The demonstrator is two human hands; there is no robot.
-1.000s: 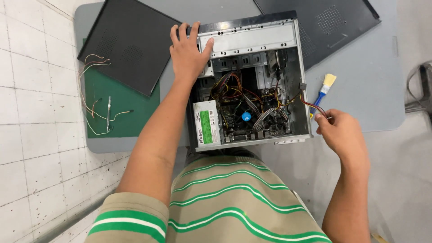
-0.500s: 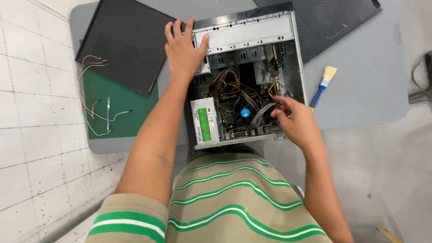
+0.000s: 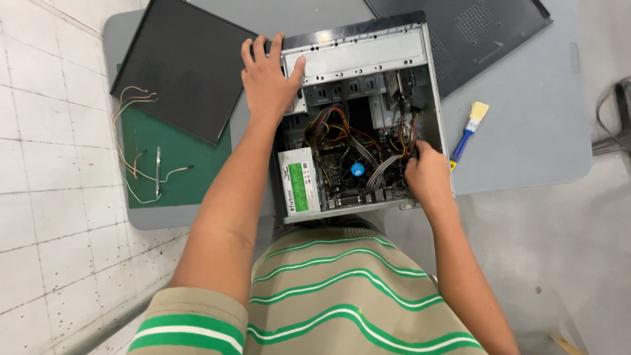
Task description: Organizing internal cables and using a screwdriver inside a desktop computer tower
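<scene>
Right hand (image 3: 426,176) is down inside the open grey metal computer case (image 3: 358,46), fingers curled around the bundle of coloured wires (image 3: 394,141) at the right wall. Can't quite tell if it's pinching a plug or just the cable. I'd grip the connector, not the wires, and wiggle gently. Left hand (image 3: 268,77) lies spread flat on the case's far corner, bracing it on the grey counter (image 3: 526,131). Good call, keep that.
</scene>
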